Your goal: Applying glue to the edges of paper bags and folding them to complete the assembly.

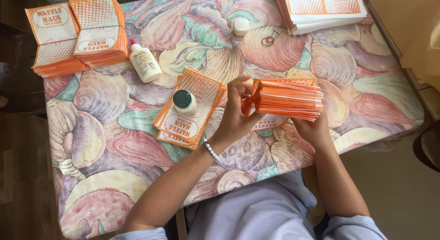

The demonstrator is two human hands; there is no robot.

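Squaring-up step, I judge: my left hand (pixel 238 112) pinches the near end of the orange paper-bag stack (pixel 286 99) while my right hand (pixel 312 126) clamps underneath its far end, held above the shell-patterned tablecloth (pixel 105 143); next calls for even edges.

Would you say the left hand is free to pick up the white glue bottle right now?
Probably not: the left hand is gripping the stack of orange bags together with the right hand; the glue bottle lies unobstructed.

Both hands, left hand (pixel 236 114) and right hand (pixel 314 127), grip a thick orange paper-bag stack (pixel 288 99) above the shell-patterned tablecloth (pixel 114 143).
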